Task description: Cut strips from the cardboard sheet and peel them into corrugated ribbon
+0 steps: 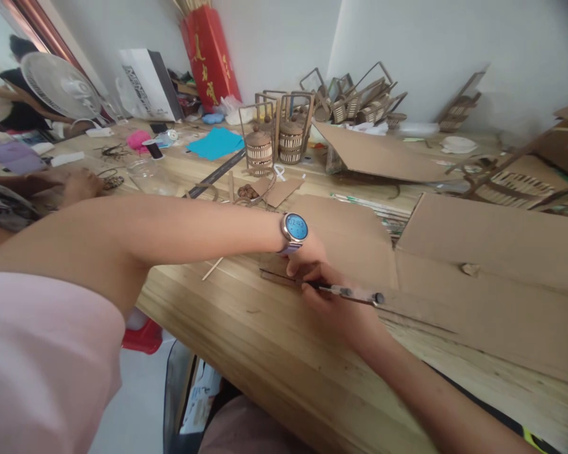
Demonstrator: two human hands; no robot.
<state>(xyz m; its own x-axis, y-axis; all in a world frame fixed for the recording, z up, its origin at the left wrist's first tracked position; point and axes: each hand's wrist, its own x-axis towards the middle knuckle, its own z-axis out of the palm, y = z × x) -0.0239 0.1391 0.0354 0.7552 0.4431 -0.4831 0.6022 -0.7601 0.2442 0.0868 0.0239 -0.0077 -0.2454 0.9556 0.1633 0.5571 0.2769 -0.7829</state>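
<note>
My right hand (pixel 338 309) is closed round a pen (pixel 353 292) with a clear barrel, its back end slanting to the right. Just beyond it, my left hand (pixel 307 255), below a wristwatch, reaches down to the near left edge of a flat cardboard sheet (pixel 345 233). The right hand covers most of the left hand's fingers, so their grip is hidden. A thin dark-edged strip (pixel 279 277) lies under the hands on the wooden table (pixel 246 334); its kind is unclear.
Small woven bamboo baskets (pixel 259 151) with tall handles stand beyond my hands. More cardboard (pixel 492 290) spreads to the right. Blue sheets (pixel 215 143), a glass jar (pixel 149 176) and a fan (pixel 61 88) are at the left. Another person's hand (pixel 82 186) rests near the jar.
</note>
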